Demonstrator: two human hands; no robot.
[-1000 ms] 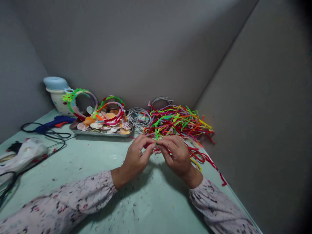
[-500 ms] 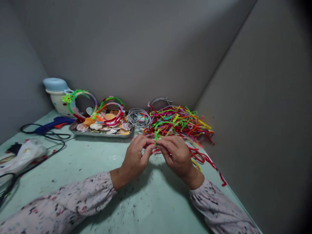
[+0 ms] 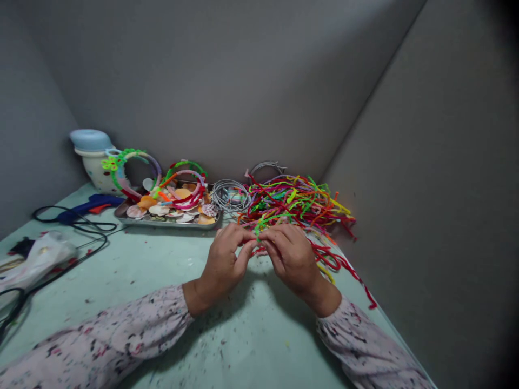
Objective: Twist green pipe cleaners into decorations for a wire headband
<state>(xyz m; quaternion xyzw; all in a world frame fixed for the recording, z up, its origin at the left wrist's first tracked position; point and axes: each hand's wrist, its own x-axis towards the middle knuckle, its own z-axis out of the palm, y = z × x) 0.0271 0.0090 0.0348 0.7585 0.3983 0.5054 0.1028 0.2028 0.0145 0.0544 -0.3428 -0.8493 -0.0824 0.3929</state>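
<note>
My left hand (image 3: 227, 254) and my right hand (image 3: 292, 258) meet fingertip to fingertip above the table. Both are closed in a pinch on a small green pipe cleaner (image 3: 258, 231), which shows between the fingertips; the rest of it is hidden by the fingers. Just behind the hands spreads a heap of many-coloured pipe cleaners (image 3: 295, 200), mostly red, green and yellow. Left of that heap lies a coil of grey wire (image 3: 231, 196). Several red strands trail along the table's right edge beyond my right hand.
A metal tray (image 3: 170, 224) of seashells stands at the back, with pipe-cleaner-wrapped hoops (image 3: 158, 162) on and beside it. Behind it is a white jar with a blue lid (image 3: 91, 141). A blue glue gun (image 3: 87, 206), black cord (image 3: 97, 232) and plastic bag (image 3: 44, 256) lie left.
Both hands stay almost in place, still pinching the green pipe cleaner. The fingertips and the green piece between them have shifted very slightly.
</note>
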